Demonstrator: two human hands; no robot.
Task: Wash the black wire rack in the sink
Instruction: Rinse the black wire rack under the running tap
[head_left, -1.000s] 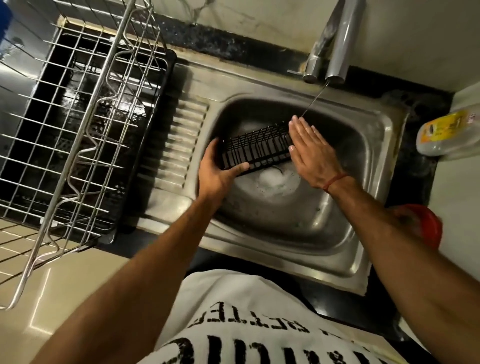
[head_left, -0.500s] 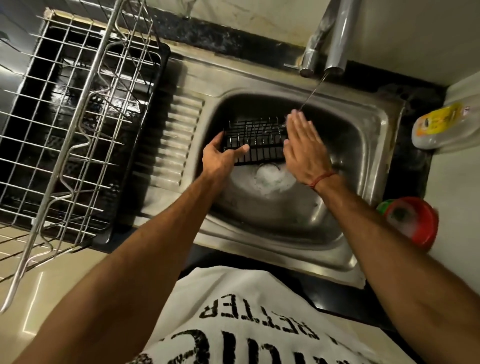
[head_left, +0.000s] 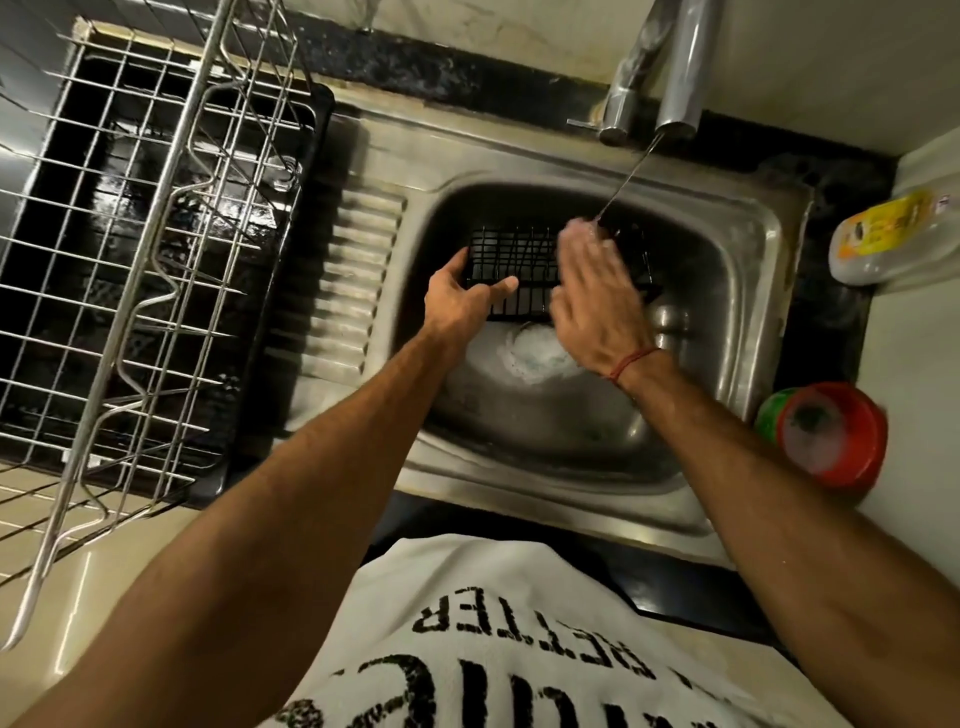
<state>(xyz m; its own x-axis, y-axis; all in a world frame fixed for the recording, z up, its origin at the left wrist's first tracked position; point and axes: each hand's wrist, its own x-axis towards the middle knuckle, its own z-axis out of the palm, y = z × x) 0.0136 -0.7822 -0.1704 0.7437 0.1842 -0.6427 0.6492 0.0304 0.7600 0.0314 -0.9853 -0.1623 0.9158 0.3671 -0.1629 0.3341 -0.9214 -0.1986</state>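
Head view: black wire rack (head_left: 519, 270) is sitting inside the sink (head_left: 748, 291) at 12 o'clock, under the tap stream (head_left: 626, 179). Left hand (head_left: 460, 301) is gripping its 9 o'clock edge, thumb curling over the wires. Right hand (head_left: 597, 301), blurred, is lying flat on the rack, fingers straight and together

A: What surrounds the basin?
B: A black stone counter (head_left: 826, 332) under a pale marbled wall (head_left: 519, 26).
A: And at left?
B: A steel wire dish drainer (head_left: 130, 260) over a black tray (head_left: 306, 208); warm light glares off cream tiles (head_left: 78, 571).
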